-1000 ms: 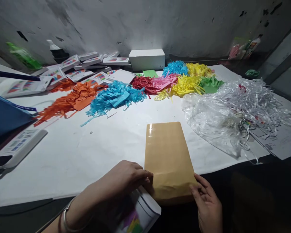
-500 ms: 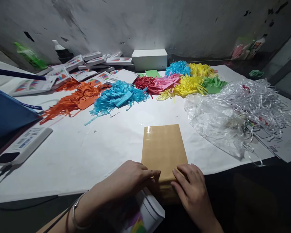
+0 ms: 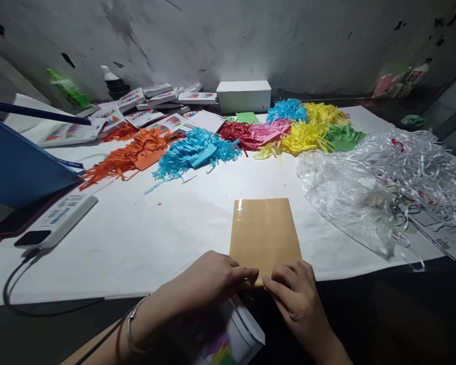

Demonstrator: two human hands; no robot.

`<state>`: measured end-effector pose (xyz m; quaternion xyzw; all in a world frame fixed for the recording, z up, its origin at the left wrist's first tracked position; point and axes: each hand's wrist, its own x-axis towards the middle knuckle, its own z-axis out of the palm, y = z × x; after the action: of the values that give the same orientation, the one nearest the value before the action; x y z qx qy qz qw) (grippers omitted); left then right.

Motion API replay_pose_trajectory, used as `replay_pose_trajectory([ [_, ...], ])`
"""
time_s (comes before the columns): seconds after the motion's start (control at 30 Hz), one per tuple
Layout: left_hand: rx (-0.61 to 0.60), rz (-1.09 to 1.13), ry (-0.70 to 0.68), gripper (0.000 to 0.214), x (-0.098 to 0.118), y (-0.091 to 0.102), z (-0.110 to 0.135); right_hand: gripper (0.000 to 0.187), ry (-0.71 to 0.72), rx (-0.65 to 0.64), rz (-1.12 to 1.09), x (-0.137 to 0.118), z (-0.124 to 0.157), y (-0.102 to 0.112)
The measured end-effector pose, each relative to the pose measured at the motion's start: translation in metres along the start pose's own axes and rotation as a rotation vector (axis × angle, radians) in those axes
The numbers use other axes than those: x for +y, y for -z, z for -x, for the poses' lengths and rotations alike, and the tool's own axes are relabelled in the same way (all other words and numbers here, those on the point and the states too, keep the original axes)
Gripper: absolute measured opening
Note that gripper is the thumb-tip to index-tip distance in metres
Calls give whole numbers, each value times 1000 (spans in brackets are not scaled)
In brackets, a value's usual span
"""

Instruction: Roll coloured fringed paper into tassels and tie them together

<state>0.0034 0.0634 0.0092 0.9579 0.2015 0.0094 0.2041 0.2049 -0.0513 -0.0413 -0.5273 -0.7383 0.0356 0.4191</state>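
A smooth, glossy tan sheet [image 3: 265, 228], like a flat kraft packet, lies at the table's front edge. My left hand [image 3: 222, 274] is closed at its near left edge, index finger along the top. At the near right edge my right hand [image 3: 294, 286] grips too, thumb and fingers pinched near the middle. The two hands' fingertips are close together but apart. Beneath my left hand and wrist a white box [image 3: 247, 332] with a colourful print is tilted below the table edge, partly hidden. Whether my left fingers also touch that box cannot be seen.
Bundles of orange [image 3: 131, 152], blue [image 3: 201, 149] and yellow streamers [image 3: 307, 137] lie across the back. A clear plastic bag [image 3: 345, 203] and white ribbons [image 3: 421, 157] are at right. Printed boxes [image 3: 72, 133], a white carton [image 3: 243, 96] and a cabled white device [image 3: 57, 220] stand around.
The tan sheet's near part, which hung over the table edge, is now drawn up or folded at the edge. My right fingers have moved left, closer to my left hand. The view has shifted slightly.
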Motion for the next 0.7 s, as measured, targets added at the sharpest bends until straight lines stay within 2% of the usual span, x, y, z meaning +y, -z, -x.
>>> replay_pose_trajectory([
  [0.13, -12, 57, 6, 29, -2, -3, 2, 20, 14, -15, -50, 12, 7, 11],
  [0.3, -8, 102, 8, 27, 0, 0, 2, 30, -17, -51, 32, 27, 20, 26],
  [0.53, -13, 91, -2, 28, 3, 5, 0, 31, -35, -25, 47, 24, 17, 21],
  [0.7, -12, 113, -20, 27, 1, 3, 0, 25, -101, 58, 11, 17, 16, 17],
])
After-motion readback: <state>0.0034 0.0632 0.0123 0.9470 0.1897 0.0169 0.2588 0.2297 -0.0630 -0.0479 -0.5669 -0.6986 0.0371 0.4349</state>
